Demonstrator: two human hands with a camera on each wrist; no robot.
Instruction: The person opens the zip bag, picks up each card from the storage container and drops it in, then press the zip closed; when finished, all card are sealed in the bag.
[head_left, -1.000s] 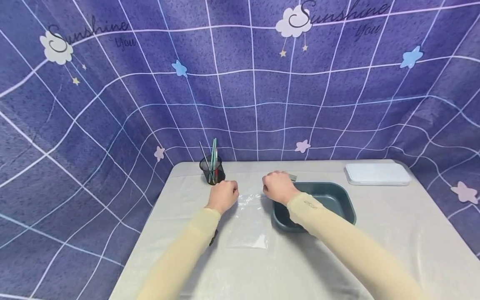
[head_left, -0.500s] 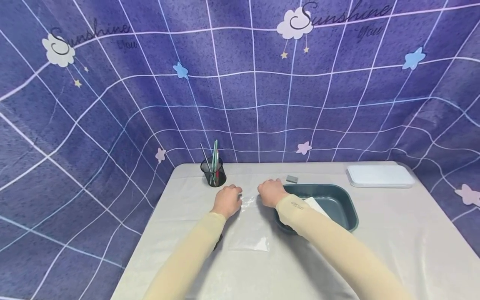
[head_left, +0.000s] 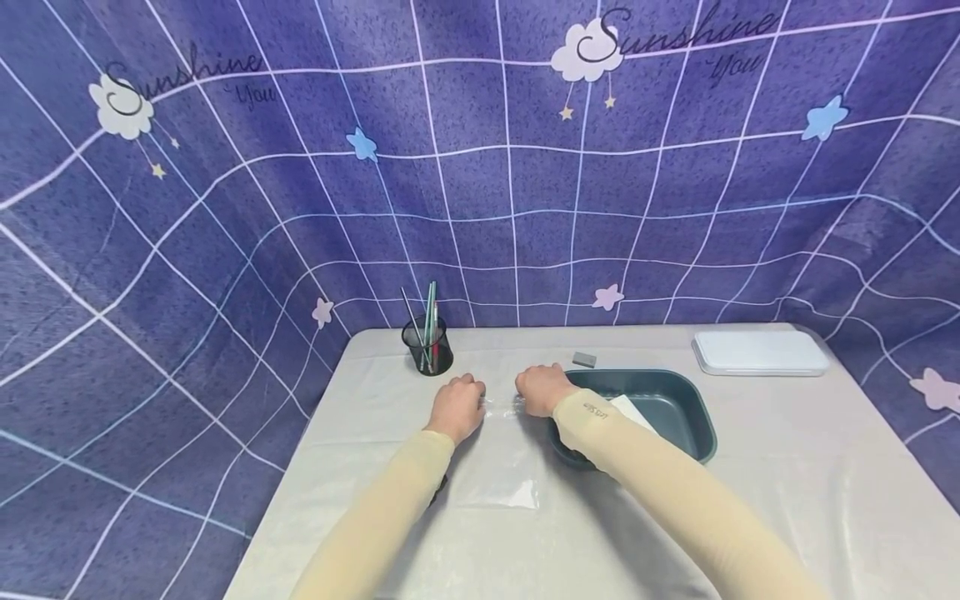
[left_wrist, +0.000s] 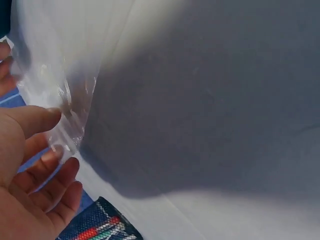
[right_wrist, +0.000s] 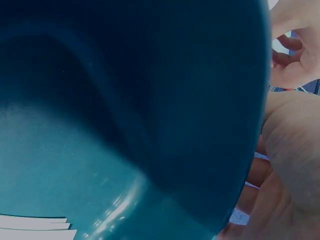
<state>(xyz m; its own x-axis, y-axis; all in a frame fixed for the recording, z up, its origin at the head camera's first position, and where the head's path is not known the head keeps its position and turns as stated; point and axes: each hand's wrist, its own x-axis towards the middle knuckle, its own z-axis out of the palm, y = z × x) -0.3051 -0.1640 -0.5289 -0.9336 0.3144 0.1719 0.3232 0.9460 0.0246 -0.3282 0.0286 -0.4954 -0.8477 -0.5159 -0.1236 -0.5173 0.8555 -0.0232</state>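
Best to work the far edge of the clear plastic bag (head_left: 501, 477) evenly from both sides, probably without tugging. Bag lying flat, clock's centre. Left hand (head_left: 459, 407) at eleven: thumb over film, fingers beneath. Right hand (head_left: 543, 389) at one, fingertips hidden. Cannot tell pinch from light touch in either. Counted: one bag; two hands; one dark-teal tray (head_left: 678, 408) past two; at least three white sheets (right_wrist: 35, 230) inside; one grey eraser (head_left: 584, 359), one; one mesh pen cup (head_left: 433, 354), eleven; one white case (head_left: 761, 352), two.
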